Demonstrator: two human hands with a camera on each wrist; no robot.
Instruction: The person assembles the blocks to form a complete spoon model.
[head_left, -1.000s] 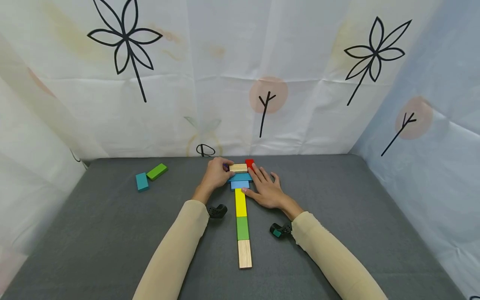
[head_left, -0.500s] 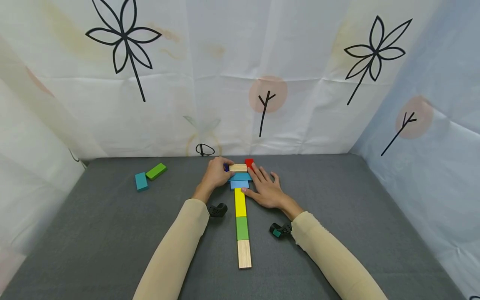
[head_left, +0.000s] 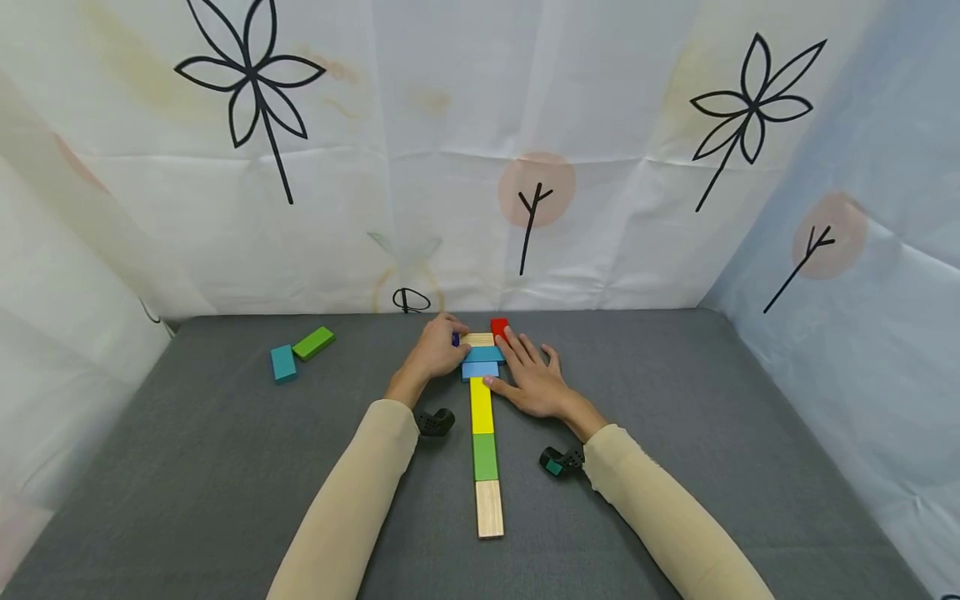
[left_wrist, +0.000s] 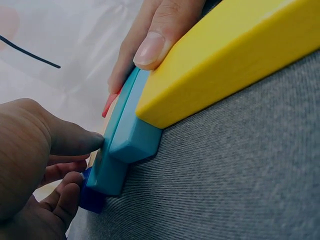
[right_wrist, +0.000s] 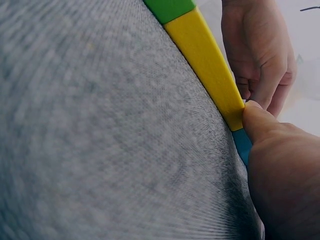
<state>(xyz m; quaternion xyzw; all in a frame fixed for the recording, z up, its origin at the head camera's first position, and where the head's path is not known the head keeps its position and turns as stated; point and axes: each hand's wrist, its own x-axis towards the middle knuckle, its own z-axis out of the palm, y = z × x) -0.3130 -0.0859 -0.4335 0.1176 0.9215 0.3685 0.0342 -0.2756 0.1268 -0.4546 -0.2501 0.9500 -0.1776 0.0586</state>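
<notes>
A line of blocks runs away from me: a plain wooden block, a green block, a yellow block, then a light blue block and a teal block lying crosswise. Beyond these, my left hand pinches a second plain wooden block between thumb and fingers. Its fingers also lie against a dark blue block, mostly hidden in the head view. With fingers extended, my right hand touches a red block at the far right, its thumb on the yellow block's end.
Off to the left on the grey cloth lie a loose teal block and a loose green block. White patterned fabric rises behind the table's far edge and along both sides.
My left hand has shifted slightly right and toward me, and the wooden block's far edge has come nearer. My right hand has stayed in place.
</notes>
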